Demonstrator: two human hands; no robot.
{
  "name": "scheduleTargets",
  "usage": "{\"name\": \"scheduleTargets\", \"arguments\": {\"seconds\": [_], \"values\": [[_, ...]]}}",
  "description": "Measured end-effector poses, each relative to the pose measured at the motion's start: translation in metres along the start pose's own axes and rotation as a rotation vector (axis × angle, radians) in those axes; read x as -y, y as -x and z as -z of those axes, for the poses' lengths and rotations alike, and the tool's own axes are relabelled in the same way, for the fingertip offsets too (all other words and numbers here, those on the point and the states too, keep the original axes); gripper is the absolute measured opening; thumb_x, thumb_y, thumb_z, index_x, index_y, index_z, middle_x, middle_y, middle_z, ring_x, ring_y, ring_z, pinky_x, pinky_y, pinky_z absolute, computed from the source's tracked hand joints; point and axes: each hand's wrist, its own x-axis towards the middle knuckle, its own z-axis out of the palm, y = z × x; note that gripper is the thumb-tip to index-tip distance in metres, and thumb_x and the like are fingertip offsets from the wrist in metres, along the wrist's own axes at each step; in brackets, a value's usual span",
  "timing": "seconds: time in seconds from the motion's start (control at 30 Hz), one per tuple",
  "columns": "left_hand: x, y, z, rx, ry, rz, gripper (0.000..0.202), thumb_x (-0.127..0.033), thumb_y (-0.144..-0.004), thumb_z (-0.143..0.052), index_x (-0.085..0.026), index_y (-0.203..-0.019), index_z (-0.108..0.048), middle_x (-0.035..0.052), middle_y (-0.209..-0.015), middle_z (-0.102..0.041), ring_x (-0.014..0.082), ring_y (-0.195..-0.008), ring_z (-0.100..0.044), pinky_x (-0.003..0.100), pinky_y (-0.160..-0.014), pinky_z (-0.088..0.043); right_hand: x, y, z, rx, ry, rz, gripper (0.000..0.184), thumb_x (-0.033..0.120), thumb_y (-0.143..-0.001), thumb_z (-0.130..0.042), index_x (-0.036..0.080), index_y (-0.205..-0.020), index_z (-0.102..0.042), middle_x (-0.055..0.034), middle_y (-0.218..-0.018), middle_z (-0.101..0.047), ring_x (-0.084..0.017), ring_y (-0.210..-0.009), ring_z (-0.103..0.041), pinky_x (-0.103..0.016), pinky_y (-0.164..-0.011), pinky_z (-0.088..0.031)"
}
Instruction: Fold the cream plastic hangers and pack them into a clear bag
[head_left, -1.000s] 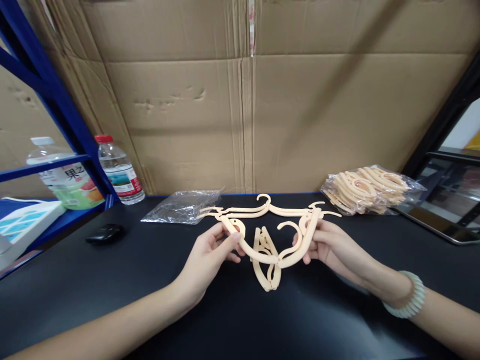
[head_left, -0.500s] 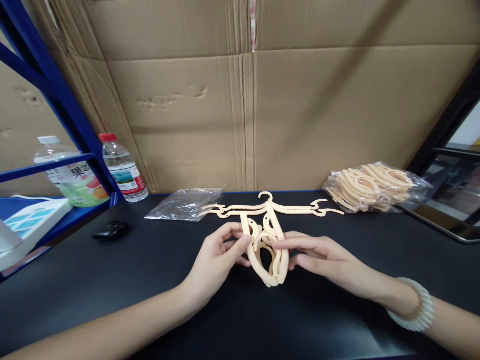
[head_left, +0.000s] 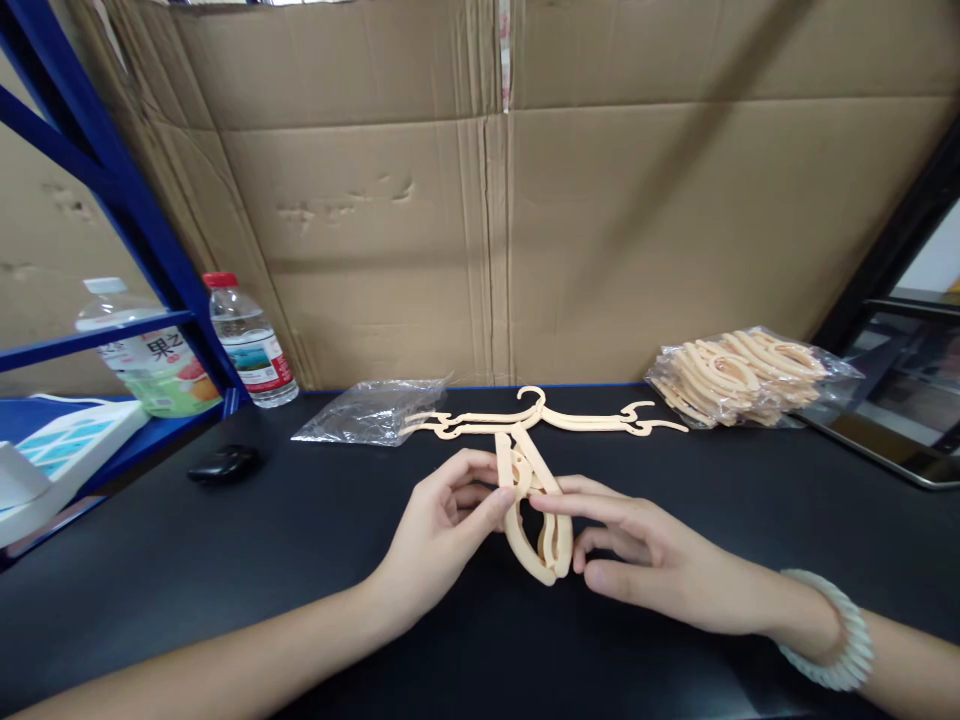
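Folded hanger [head_left: 536, 515] pinched from both sides, left hand [head_left: 442, 535] curled in fingertip grip, right hand [head_left: 637, 555] flat-fingered, grasping it

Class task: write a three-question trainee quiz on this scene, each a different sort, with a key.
1. True or false: the left hand and the right hand both touch the folded peach plastic hanger.
2. The clear plastic bag full of peach hangers lies: A on the blue shelf; B at the right of the black table; C under the left forearm.
3. Fill in: the clear water bottle beside the blue shelf frame has a ___ cap.
Key: 1 true; 2 B; 3 red.
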Motion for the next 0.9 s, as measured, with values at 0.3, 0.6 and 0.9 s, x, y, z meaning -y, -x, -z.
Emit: {"name": "scheduleTargets", "arguments": {"seconds": [0.3, 0.6, 0.9], "values": [[0.001, -0.003, 0.0, -0.068, -0.005, 0.069, 0.027, -0.036, -0.081, -0.068, -0.016, -0.096, -0.061, 0.0065, -0.093, -0.067, 0.0191, -0.077, -0.067, 0.031, -0.066, -0.059, -0.001, -0.001, 0.007, -0.023, 0.192, 0.067, 0.04, 0.029, -0.091, -0.057, 0.03, -0.131, -0.053, -0.0068, -0.143, -0.038, -0.023, -0.126, -0.045, -0.042, -0.102, -0.042], [0.004, -0.002, 0.003, 0.006, -0.078, 0.031, 0.029, -0.032, -0.081, -0.069, -0.018, -0.105, -0.061, 0.0075, -0.095, -0.071, 0.021, -0.086, -0.068, 0.032, -0.078, -0.056, 0.002, 0.0, 0.009, -0.002, 0.132, 0.005, 0.036, 0.03, -0.09, -0.059, 0.031, -0.126, -0.059, -0.0066, -0.128, -0.052, -0.022, -0.115, -0.054, -0.037, -0.095, -0.046], [0.001, 0.008, 0.007, 0.46, -0.801, -0.282, 0.051, -0.035, -0.081, -0.067, -0.027, -0.129, -0.054, 0.0084, -0.141, -0.048, 0.0307, -0.133, -0.038, 0.047, -0.11, -0.034, -0.019, 0.0, 0.045, -0.262, 0.352, -0.263, 0.044, 0.043, -0.088, -0.056, 0.017, -0.123, -0.06, -0.0041, -0.081, -0.063, -0.015, -0.066, -0.057, -0.03, -0.063, -0.051]]}}
